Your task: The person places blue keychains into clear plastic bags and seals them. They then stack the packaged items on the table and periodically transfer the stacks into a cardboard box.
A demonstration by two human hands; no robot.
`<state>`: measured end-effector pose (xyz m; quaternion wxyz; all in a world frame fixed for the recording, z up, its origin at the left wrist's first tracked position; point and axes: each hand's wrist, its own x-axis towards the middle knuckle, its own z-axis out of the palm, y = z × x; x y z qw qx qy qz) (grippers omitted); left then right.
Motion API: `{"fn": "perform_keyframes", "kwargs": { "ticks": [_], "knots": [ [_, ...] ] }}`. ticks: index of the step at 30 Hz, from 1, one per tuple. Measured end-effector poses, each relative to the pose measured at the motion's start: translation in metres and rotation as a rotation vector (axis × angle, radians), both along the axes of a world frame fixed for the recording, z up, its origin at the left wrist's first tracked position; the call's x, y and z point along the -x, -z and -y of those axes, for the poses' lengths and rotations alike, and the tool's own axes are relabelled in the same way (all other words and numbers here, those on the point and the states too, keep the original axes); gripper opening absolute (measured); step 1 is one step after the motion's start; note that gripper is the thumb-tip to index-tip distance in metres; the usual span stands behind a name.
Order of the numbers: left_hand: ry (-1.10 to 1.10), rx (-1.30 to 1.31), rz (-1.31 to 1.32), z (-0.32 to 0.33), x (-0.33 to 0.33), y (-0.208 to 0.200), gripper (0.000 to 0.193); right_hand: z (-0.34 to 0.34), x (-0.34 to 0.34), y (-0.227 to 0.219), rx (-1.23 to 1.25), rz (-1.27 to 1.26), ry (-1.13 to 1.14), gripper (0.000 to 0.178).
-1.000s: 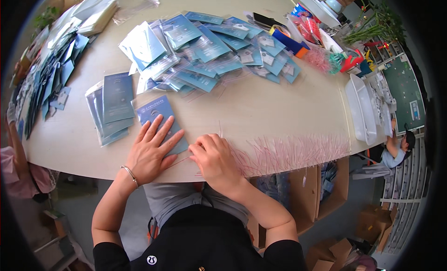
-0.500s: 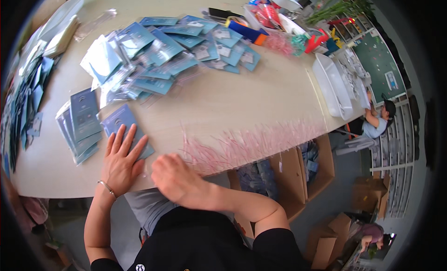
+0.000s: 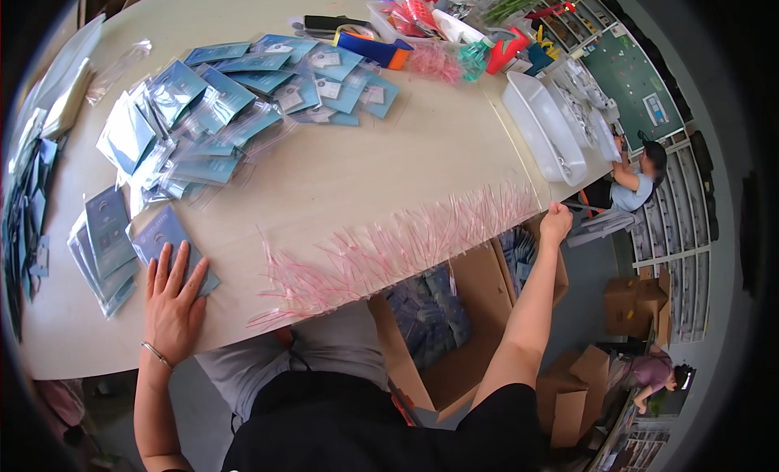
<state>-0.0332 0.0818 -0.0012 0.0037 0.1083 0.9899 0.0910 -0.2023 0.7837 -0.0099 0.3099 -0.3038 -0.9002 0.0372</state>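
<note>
My left hand (image 3: pixel 174 292) lies flat, fingers spread, on a blue card packet (image 3: pixel 166 232) near the table's front edge. Just left of it is a small fanned stack of similar blue cards (image 3: pixel 108 228). My right arm reaches far right, where my right hand (image 3: pixel 556 222) is closed at the table's edge, fingertips pressed together; anything pinched in them is too small to make out. Between the hands, a long row of thin pink-and-clear strands (image 3: pixel 406 241) lies along the front edge. Beyond the left hand spreads a heap of blue cards in clear bags (image 3: pixel 215 99).
More packets (image 3: pixel 36 204) line the table's left side. White plastic bins (image 3: pixel 544 131), a blue-and-orange tape dispenser (image 3: pixel 373 46) and red-handled tools (image 3: pixel 507 50) stand at the far right. Open cardboard boxes (image 3: pixel 479 310) sit below the front edge. Two people work off to the right.
My right hand has moved from beside the left hand to the right end of the strand row, its arm now stretched out. The left hand stays on the packet; the view has shifted.
</note>
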Motion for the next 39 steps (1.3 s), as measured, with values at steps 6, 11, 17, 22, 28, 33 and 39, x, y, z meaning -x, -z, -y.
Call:
{"fn": "perform_keyframes", "kwargs": {
  "ticks": [6,11,17,22,28,33,39],
  "knots": [
    [-0.002,0.016,-0.017,0.001,-0.002,0.001,0.06,-0.005,0.001,0.02,-0.076,0.365,0.052,0.018],
    [-0.007,0.012,-0.01,0.001,-0.003,-0.003,0.061,0.019,-0.005,-0.007,-0.169,0.457,-0.063,0.017],
    [0.071,0.019,0.04,0.001,-0.011,-0.008,0.064,0.147,-0.019,-0.06,-0.223,-0.163,-0.527,0.023],
    [0.242,0.019,0.086,0.005,-0.032,-0.013,0.081,0.388,-0.123,-0.043,0.147,0.168,-1.642,0.06],
    [0.345,-0.072,0.106,0.014,-0.03,-0.015,0.112,0.478,-0.143,0.005,0.111,0.24,-1.882,0.037],
    [0.334,-0.102,0.086,0.024,-0.052,-0.018,0.091,0.479,-0.143,0.004,0.208,0.259,-1.871,0.03],
    [0.17,-0.404,-0.298,0.027,-0.074,0.023,0.027,0.479,-0.143,0.004,0.262,0.264,-1.852,0.021]
  ]
}}
